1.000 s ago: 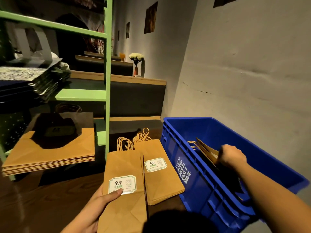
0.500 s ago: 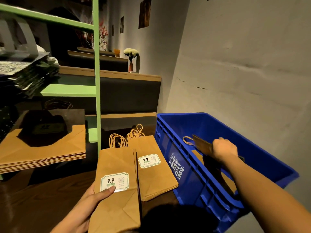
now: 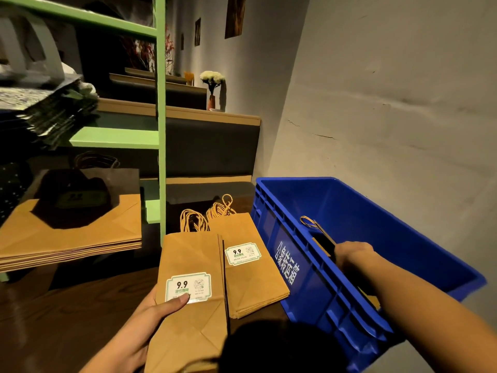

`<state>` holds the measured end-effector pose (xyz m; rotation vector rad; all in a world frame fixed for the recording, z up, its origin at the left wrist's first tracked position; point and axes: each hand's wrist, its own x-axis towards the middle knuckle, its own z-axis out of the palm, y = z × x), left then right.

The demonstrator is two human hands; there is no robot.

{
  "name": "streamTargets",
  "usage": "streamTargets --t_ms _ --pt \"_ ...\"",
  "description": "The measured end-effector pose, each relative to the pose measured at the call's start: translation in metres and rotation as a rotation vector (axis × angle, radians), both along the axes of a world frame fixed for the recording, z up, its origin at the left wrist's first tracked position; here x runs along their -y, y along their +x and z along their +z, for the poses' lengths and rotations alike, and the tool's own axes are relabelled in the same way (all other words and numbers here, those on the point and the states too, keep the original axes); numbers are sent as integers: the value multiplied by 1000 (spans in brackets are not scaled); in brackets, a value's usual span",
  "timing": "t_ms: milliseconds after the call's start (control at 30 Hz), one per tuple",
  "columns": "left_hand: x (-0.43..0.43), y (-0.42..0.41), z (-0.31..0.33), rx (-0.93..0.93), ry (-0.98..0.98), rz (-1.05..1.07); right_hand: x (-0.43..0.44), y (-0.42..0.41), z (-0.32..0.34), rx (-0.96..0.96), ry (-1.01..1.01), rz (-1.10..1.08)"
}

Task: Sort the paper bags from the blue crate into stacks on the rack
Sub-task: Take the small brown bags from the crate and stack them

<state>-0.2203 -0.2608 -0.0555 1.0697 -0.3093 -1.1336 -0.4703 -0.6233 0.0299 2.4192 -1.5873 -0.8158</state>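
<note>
a person's right hand [image 3: 352,255] reached inside the blue crate [image 3: 390,211], its fingers closed round the edge of a dark paper bag [image 3: 324,239] whose twisted cord handle [image 3: 309,223] rose toward the crate's far end. the bag stood on edge within the crate, near its left wall. just left of the crate, the left hand [image 3: 153,316] gripped a kraft bag [image 3: 193,259] by its bottom end, the thumb [image 3: 173,305] pressed on a white "9.9" sticker [image 3: 188,288] and the other fingers hidden beneath. between that bag and the crate, a low stack of kraft bags [image 3: 252,281] lay flat on the dark wooden table [image 3: 53,319], close against the crate's outer wall, its cord handles pointing away from the person. farther left of the crate stood the green rack [image 3: 160,130]. its lower shelf carried a pile of flat kraft bags [image 3: 70,238] with a dark bag [image 3: 80,195] on top, and the shelf above bore a heap of patterned bags [image 3: 45,109]. beyond the crate, a vase of white flowers [image 3: 212,82] sat on a wooden ledge by the grey wall [image 3: 376,103].
</note>
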Motion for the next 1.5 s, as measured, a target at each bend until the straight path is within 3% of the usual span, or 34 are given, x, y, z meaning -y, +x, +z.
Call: streamTargets --t_ms 133,300,500,900,1133,1233,1500 --pt "0 0 -1 -2 -9 -8 -6 3 1 -61 86 -39" --pt "0 1 -2 -1 -24 -22 -3 4 -4 -23 12 -16" --pt "1 1 -2 -12 -31 -24 0 -1 6 80 -250 34" --pt "0 2 -2 18 -23 -41 7 -9 14 238 -496 24" --pt "1 7 -8 21 -16 -50 -4 3 24 316 -238 -49" --pt "2 7 -9 27 -33 -84 -7 -2 38 426 -249 -84" --pt "-3 10 -7 40 -62 -82 -7 -11 94 456 -305 -76"
